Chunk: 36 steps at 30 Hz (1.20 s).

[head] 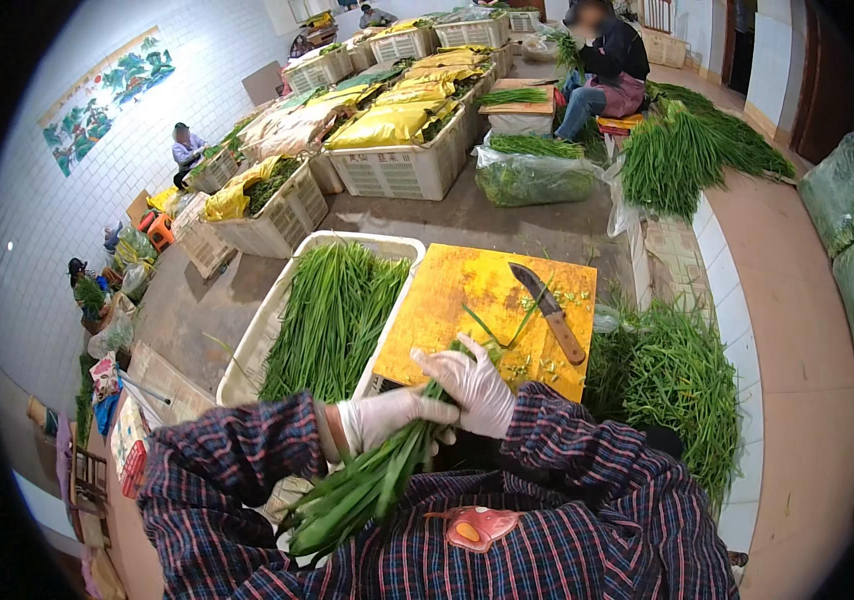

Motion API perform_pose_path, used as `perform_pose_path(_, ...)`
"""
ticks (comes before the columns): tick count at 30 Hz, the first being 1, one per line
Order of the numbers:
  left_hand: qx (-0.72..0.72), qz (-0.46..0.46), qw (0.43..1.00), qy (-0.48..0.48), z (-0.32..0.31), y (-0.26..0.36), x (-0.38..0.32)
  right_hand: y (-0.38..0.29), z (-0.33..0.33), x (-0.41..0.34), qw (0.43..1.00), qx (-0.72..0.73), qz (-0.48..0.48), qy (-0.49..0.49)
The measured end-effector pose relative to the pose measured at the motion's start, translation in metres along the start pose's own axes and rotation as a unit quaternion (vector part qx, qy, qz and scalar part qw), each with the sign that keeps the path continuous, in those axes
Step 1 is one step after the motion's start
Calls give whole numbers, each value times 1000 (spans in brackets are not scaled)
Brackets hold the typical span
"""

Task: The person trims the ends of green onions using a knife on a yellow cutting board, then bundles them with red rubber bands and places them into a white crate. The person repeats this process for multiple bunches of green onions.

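Observation:
My left hand, in a white glove, is closed around a bunch of long green leaves, likely garlic chives, held against my checked sleeve and lap. The bunch's lower leaves fan out toward my body. My gloved right hand touches the bunch's other end, fingers spread and bent; its grip is partly hidden. Just beyond lies a worn yellow board with chopped green bits and a few loose leaves. A knife with a wooden handle rests on its right side, touched by neither hand.
A white plastic crate of chives stands left of the board. Loose greens are heaped at the right. Beyond are a greens-filled plastic bag, crates with yellow covers and a seated person holding greens.

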<state>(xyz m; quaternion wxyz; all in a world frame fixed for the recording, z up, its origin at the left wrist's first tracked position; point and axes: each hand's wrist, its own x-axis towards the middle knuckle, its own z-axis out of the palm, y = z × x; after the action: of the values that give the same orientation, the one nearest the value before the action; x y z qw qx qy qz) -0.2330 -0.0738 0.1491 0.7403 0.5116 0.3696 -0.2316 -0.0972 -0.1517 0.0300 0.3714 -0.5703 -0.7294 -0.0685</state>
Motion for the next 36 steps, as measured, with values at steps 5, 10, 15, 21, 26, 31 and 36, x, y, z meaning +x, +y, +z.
perform_pose_path(5, 91, 75, 983, -140, -35, 85, -8, 24, -34, 50, 752, 637, 168, 29)
perform_pose_path(10, 151, 205, 960, -116, -73, 120, 17, 92, -49, 68, 855, 453, 246, 57)
perform_pose_path(15, 218, 306, 923, 81, -98, 76, 99, 121, -16, 53, 847, 438, 276, 118)
perform_pose_path(21, 475, 466, 720, 197, -67, 103, 91, 118, -38, 77, 896, 356, 248, 91)
perform_pose_path(26, 238, 579, 754, 196, -84, 111, 46, 94, -84, 98, 708, 644, 286, 39)
perform_pose_path(31, -53, 496, 861, -103, -75, 52, 84, 73, -81, 100, 561, 750, 343, 64)
perform_pose_path(36, -337, 340, 849, -223, -54, -14, 124, 77, -29, 98, 609, 671, 421, 41)
